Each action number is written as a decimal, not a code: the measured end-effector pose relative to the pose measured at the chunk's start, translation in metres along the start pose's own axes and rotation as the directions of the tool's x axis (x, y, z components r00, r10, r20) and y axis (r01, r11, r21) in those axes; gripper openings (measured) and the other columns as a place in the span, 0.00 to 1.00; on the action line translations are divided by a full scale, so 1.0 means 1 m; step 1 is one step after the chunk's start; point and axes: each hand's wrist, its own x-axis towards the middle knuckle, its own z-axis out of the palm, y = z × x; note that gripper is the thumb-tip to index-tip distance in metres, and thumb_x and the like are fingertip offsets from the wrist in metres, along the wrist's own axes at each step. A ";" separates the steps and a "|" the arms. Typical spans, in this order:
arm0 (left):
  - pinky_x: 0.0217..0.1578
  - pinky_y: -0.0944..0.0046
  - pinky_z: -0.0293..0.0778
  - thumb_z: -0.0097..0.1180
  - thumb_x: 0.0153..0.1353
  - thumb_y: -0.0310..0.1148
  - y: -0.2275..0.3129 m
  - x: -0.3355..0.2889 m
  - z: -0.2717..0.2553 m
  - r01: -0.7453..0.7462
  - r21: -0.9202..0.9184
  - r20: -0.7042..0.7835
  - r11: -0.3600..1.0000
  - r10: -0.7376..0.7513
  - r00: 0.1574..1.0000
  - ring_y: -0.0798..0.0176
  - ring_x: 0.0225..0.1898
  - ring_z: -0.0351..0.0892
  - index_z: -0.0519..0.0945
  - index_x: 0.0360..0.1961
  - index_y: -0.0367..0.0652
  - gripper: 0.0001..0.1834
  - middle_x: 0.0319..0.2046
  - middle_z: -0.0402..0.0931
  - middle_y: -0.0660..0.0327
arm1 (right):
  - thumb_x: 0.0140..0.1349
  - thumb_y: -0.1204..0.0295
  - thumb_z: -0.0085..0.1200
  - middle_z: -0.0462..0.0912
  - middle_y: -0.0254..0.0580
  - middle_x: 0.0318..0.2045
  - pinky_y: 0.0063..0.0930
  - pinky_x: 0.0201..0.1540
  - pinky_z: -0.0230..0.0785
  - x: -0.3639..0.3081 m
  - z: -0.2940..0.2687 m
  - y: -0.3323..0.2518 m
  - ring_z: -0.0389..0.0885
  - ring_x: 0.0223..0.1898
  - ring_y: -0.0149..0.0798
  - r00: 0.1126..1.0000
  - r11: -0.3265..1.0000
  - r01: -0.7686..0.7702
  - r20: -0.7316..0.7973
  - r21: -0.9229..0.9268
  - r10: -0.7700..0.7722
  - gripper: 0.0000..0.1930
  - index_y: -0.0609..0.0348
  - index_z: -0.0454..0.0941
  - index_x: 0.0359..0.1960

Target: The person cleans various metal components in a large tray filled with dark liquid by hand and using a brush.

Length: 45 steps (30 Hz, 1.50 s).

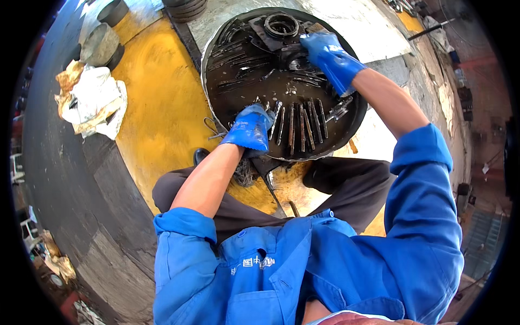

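Note:
A round black pan [206,81] of dark oily liquid lies before me, full of greasy metal parts. My left hand [252,125], in a blue rubber glove, reaches over its near left rim with curled fingers; what they hold, if anything, is hidden. Just right of it, several thin metal strips [301,125] lie side by side. My right hand [326,57], gloved alike, is closed at the far right, beside a dark metal block [293,56]; I cannot make out what is in it. A metal ring [281,25] sits at the far side of the pan.
A crumpled white and brown cloth or paper [96,103] lies on the left, near metal cylinders [100,44]. Yellow-stained floor sheeting [149,81] runs beside the pan. My bent legs [352,181] flank its near edge, with a dark wad [245,173] between.

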 end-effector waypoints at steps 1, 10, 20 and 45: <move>0.63 0.51 0.75 0.56 0.67 0.58 -0.002 -0.006 0.000 -0.053 0.001 0.021 0.999 0.053 0.998 0.42 0.61 0.79 0.81 0.59 0.38 0.34 0.58 0.80 0.44 | 0.59 0.73 0.57 0.88 0.52 0.45 0.49 0.52 0.80 -0.006 -0.005 0.000 0.87 0.50 0.54 1.000 0.999 0.006 0.007 -0.043 -0.006 0.15 0.54 0.83 0.49; 0.54 0.47 0.80 0.52 0.70 0.53 0.005 -0.010 0.022 0.080 -0.306 -0.041 0.949 -0.097 0.994 0.39 0.48 0.85 0.88 0.41 0.40 0.26 0.40 0.86 0.42 | 0.59 0.70 0.57 0.88 0.50 0.46 0.47 0.54 0.81 -0.030 -0.055 -0.036 0.86 0.52 0.53 0.990 0.997 0.053 -0.131 0.058 -0.045 0.16 0.54 0.84 0.49; 0.55 0.50 0.78 0.61 0.63 0.63 0.010 -0.044 0.034 -0.069 -0.257 -0.148 0.964 0.031 0.988 0.40 0.53 0.84 0.80 0.50 0.26 0.41 0.48 0.84 0.39 | 0.57 0.65 0.64 0.87 0.48 0.47 0.46 0.53 0.80 -0.018 -0.039 -0.144 0.87 0.52 0.50 0.927 0.926 0.364 0.060 0.095 -0.371 0.21 0.51 0.81 0.53; 0.58 0.48 0.76 0.67 0.59 0.57 -0.037 -0.038 -0.005 -0.343 0.092 -0.154 0.935 0.353 0.923 0.38 0.54 0.82 0.85 0.53 0.39 0.33 0.51 0.83 0.39 | 0.67 0.65 0.53 0.86 0.46 0.54 0.47 0.57 0.79 0.004 0.026 -0.172 0.86 0.55 0.55 0.819 0.841 0.503 0.200 0.200 -0.538 0.21 0.39 0.81 0.61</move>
